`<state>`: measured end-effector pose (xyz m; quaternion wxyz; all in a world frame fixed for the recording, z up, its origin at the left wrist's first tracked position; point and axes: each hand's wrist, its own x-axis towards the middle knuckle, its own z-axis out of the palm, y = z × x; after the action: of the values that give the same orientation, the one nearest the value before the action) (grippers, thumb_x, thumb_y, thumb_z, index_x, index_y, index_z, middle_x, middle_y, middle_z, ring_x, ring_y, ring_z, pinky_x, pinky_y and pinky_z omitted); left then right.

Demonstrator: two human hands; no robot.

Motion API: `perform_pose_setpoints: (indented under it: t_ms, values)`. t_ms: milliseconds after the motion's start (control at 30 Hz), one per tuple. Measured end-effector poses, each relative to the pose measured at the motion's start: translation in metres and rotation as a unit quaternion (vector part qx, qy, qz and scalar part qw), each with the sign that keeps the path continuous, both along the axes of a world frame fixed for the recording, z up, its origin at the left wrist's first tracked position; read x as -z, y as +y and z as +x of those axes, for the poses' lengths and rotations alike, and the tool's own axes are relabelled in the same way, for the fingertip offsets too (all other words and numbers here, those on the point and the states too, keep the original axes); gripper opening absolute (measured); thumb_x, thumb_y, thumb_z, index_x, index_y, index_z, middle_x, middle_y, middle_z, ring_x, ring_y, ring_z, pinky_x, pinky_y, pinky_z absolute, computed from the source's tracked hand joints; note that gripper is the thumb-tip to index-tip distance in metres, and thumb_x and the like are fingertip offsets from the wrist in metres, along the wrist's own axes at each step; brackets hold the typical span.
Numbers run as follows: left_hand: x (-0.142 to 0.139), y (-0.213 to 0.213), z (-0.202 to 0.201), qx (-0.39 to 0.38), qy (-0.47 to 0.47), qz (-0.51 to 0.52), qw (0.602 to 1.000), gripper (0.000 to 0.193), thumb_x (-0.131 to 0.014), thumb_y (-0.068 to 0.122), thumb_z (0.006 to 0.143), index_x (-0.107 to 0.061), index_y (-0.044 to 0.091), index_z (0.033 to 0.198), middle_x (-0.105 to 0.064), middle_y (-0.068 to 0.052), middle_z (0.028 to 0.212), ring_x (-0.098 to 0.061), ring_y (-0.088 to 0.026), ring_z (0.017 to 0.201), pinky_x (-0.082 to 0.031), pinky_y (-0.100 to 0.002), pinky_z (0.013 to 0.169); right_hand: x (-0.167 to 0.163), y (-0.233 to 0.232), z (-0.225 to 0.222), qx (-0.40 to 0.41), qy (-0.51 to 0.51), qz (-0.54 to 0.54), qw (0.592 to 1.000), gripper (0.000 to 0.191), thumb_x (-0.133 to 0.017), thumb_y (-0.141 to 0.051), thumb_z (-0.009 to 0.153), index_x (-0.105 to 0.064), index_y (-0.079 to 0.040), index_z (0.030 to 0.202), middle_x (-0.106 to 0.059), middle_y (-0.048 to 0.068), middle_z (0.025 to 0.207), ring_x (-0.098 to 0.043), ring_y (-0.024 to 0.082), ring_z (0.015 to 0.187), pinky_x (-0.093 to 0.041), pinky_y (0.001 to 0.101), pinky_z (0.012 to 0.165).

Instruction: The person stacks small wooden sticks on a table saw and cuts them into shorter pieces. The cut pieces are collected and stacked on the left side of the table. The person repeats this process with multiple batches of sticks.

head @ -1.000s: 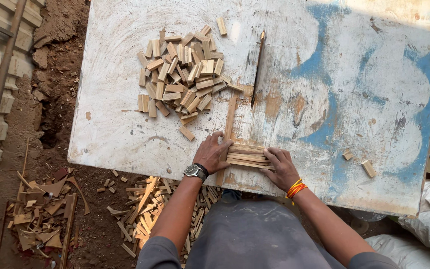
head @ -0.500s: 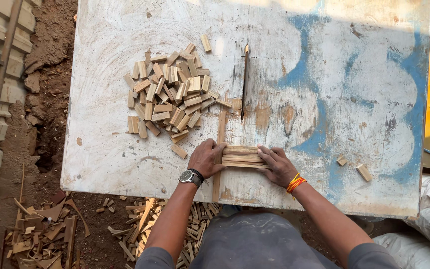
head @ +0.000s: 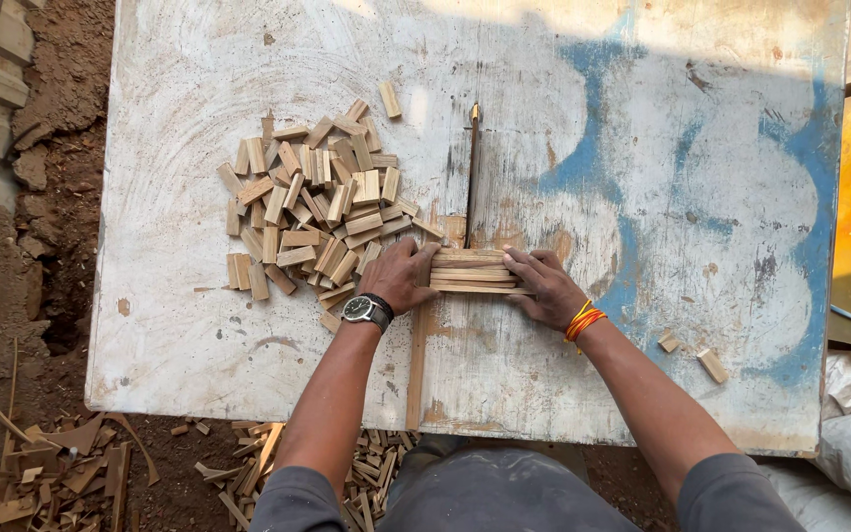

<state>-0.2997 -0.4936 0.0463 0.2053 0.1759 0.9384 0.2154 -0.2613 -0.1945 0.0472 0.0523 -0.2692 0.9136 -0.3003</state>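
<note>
Near the worktop's (head: 199, 365) front edge, left hand (head: 401, 278) & right hand (head: 544, 286) clamp the ends of a wood-strip bundle (head: 472, 271); looks light, stiff, loose, so best squeezed endwise

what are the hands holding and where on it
Both hands hold a small bundle of thin wooden strips flat on the white table: the left hand presses its left end, the right hand its right end.

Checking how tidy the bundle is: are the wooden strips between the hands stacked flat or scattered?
Stacked flat. The wooden strips lie in one aligned bundle on the table, pressed at each end by the left hand and right hand.
</note>
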Motion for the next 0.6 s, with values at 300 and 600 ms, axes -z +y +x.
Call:
perform_pose_setpoints:
  t_ms: [300, 600]
  values:
    - [0.009, 0.004, -0.036, 0.012, 0.007, 0.015, 1.000, 0.081, -0.090, 0.042, 0.067, -0.057, 0.027, 0.139, -0.059, -0.004, 0.113, -0.063, -0.025, 0.110, -0.057, -0.044, 0.082, 0.009, 0.005, -0.039, 0.006, -0.010, -0.018, 1.000, 0.080, -0.089, -0.021, 0.071, -0.052, -0.017, 0.141, -0.052, 0.001, 0.153, -0.054, 0.035, 0.122, -0.050, 0.0422, 0.107]
    - [0.019, 0.008, -0.061, 0.006, -0.004, 0.034, 0.999, 0.083, -0.090, 0.041, 0.066, -0.055, 0.025, 0.140, -0.060, -0.005, 0.120, -0.064, -0.029, 0.111, -0.057, -0.045, 0.086, 0.012, 0.012, -0.073, -0.021, -0.006, -0.057, 0.998, 0.080, -0.090, -0.022, 0.069, -0.050, -0.016, 0.137, -0.057, 0.004, 0.149, -0.056, 0.034, 0.118, -0.051, 0.0433, 0.104]
